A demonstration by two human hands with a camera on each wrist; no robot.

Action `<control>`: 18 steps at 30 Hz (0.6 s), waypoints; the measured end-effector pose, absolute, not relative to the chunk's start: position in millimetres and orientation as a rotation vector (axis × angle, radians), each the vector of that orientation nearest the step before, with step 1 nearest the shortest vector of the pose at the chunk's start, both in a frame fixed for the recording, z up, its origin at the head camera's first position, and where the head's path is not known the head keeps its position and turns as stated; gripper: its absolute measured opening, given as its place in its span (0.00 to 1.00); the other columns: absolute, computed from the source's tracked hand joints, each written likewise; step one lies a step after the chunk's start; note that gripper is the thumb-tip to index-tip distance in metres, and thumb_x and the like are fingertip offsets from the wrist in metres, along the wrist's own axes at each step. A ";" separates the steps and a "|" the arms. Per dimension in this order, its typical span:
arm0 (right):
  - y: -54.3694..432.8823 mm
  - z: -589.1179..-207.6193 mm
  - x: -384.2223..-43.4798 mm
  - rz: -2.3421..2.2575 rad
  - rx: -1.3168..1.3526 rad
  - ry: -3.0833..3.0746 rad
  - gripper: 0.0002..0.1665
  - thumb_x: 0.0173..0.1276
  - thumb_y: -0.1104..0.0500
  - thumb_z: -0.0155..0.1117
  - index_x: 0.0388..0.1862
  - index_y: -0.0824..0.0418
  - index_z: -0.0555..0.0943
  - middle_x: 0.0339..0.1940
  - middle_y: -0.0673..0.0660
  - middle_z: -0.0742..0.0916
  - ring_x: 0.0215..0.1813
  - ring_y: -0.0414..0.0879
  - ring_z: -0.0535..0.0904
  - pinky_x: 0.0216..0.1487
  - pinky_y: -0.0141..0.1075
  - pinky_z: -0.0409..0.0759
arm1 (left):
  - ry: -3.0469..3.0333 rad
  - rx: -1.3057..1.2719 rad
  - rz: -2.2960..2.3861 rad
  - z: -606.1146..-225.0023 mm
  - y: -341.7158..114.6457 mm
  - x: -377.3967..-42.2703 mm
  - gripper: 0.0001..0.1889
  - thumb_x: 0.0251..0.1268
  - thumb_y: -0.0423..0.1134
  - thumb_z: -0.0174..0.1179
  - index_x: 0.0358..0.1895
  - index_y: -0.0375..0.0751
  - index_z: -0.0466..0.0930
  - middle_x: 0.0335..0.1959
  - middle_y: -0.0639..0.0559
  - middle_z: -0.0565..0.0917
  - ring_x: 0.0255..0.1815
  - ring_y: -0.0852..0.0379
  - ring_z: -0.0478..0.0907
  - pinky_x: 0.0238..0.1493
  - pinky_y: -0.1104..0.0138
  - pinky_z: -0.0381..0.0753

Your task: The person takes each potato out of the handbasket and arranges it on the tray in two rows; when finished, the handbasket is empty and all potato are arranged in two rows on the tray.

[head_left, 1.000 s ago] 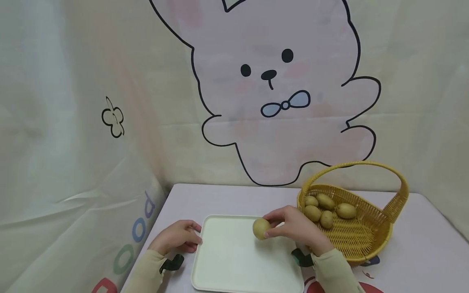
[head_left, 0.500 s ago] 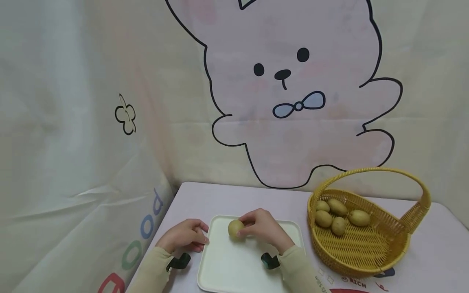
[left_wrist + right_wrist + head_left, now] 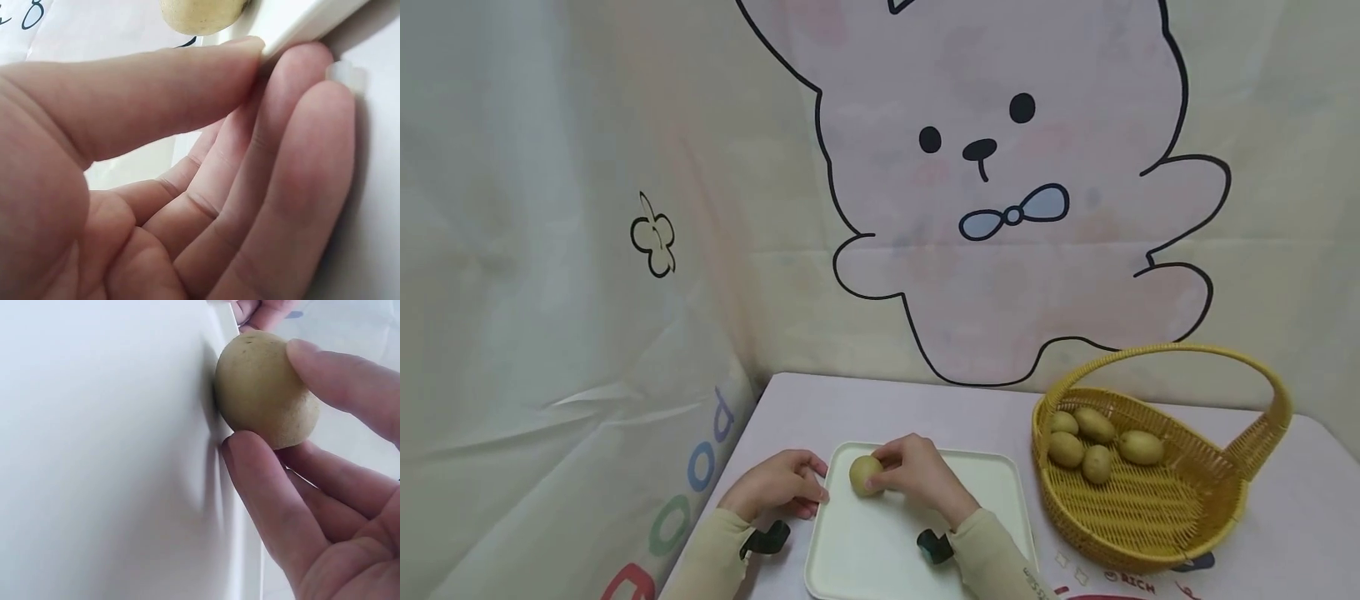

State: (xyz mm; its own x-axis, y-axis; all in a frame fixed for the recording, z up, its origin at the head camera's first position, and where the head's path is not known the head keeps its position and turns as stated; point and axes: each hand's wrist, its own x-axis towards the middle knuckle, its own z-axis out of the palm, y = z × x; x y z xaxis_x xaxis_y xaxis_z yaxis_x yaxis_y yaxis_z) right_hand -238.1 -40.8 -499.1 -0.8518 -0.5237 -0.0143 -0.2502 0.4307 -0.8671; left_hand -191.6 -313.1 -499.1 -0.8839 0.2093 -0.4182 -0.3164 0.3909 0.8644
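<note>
Working at a white table (image 3: 917, 408), beside a yellow wicker basket (image 3: 1150, 518). Gripping a white tray (image 3: 861, 554) by its left edge with the left hand (image 3: 781, 483). Pinching a round potato (image 3: 862, 477) with the right hand (image 3: 921, 475) over the tray's far left corner. Seeing five more potatoes (image 3: 1141, 447) in the basket.

Tray (image 3: 859, 554): appears to be molded plastic; smooth, uniform face with a satin to matt finish. Potato (image 3: 262, 390): matt skin, finely rough, marked with small dark specks. Basket (image 3: 1138, 517): woven from narrow strands, slightly glossy and ribbed; handle (image 3: 1262, 437) wrapped in similar strand; strand material, plastic or natural fiber, cannot be determined. Table cover (image 3: 977, 419): smooth, matt sheet with flat print. Backdrop (image 3: 775, 292): creased, flexible, cloth-like sheet with soft sheen. Sleeves (image 3: 992, 554): matt, smooth cloth.
</note>
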 end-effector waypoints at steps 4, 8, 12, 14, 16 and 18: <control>-42.9 -500.4 -236.6 -1.405 -0.657 2.403 0.26 0.57 0.54 0.86 0.53 0.63 0.92 0.42 0.53 0.95 0.45 0.40 0.88 0.47 0.34 0.86 | 2.196 -0.092 1.499 -499.8 -313.9 -191.3 0.20 0.63 0.33 0.74 0.55 0.34 0.79 0.30 0.49 0.84 0.26 0.59 0.83 0.30 0.69 0.87; -43.1 -499.2 -235.1 -1.407 -0.642 2.414 0.27 0.58 0.53 0.86 0.54 0.65 0.91 0.43 0.53 0.95 0.45 0.41 0.88 0.47 0.35 0.86 | 2.195 -0.081 1.489 -499.0 -313.0 -192.2 0.20 0.63 0.33 0.74 0.55 0.33 0.79 0.30 0.49 0.84 0.26 0.59 0.83 0.31 0.69 0.87; -42.4 -497.9 -234.4 -1.409 -0.641 2.412 0.27 0.59 0.52 0.86 0.54 0.64 0.91 0.43 0.53 0.94 0.46 0.41 0.88 0.47 0.36 0.86 | 2.203 -0.070 1.487 -498.2 -311.9 -192.4 0.20 0.63 0.33 0.74 0.56 0.33 0.79 0.29 0.49 0.84 0.26 0.59 0.83 0.31 0.68 0.87; -42.1 -497.4 -234.1 -1.414 -0.644 2.405 0.26 0.59 0.52 0.86 0.53 0.64 0.91 0.42 0.53 0.95 0.46 0.41 0.88 0.47 0.36 0.86 | 2.205 -0.068 1.489 -498.5 -312.2 -192.2 0.21 0.63 0.33 0.74 0.56 0.32 0.79 0.29 0.49 0.84 0.26 0.58 0.83 0.31 0.68 0.87; -41.8 -497.2 -233.7 -1.415 -0.634 2.396 0.26 0.59 0.52 0.86 0.53 0.63 0.91 0.42 0.53 0.95 0.46 0.41 0.88 0.47 0.36 0.86 | 2.198 -0.071 1.495 -499.6 -312.9 -192.0 0.21 0.63 0.33 0.74 0.56 0.32 0.79 0.29 0.49 0.84 0.26 0.58 0.83 0.31 0.68 0.87; -40.8 -496.2 -233.3 -1.410 -0.619 2.388 0.26 0.60 0.52 0.86 0.53 0.64 0.91 0.42 0.54 0.95 0.46 0.42 0.88 0.46 0.36 0.87 | 2.186 -0.063 1.506 -501.2 -313.6 -191.7 0.21 0.63 0.33 0.73 0.56 0.32 0.78 0.30 0.49 0.84 0.26 0.58 0.83 0.31 0.68 0.87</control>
State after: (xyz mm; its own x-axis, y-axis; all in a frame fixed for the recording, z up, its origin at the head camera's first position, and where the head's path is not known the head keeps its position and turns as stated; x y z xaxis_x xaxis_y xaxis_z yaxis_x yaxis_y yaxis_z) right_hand -233.3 -40.8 -496.2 -0.8626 -0.5046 -0.0369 -0.2113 0.4255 -0.8799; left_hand -191.7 -313.6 -501.2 -0.8829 0.2285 -0.4102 -0.3018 0.3932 0.8685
